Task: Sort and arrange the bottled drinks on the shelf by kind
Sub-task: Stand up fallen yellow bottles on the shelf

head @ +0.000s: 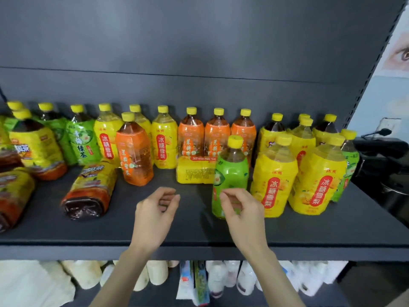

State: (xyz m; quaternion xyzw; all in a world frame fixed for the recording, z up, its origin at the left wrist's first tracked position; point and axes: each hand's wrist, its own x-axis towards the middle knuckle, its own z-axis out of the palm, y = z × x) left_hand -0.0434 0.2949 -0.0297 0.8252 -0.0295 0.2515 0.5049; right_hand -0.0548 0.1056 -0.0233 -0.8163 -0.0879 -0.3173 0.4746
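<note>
Two loosely curled, empty hands hover over the shelf [332, 229]: left hand [155, 210] apart, right hand [242, 210] before the green bottle [232, 171].

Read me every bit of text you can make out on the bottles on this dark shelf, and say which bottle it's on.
"冰糖雪梨": red panel, front-right yellow-labelled plastic bottle, repeated on its kind.
"绿茶": green-labelled bottle, back left.
"茉莉蜜茶", likely: orange-labelled bottle.
Blurred: lying brown-bottomed bottle.
Too small: fine print on lying yellow bottle.

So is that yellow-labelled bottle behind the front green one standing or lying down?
Lying down: the yellow-labelled plastic bottle rests lengthwise, on its side, on the dark shelf.
</note>
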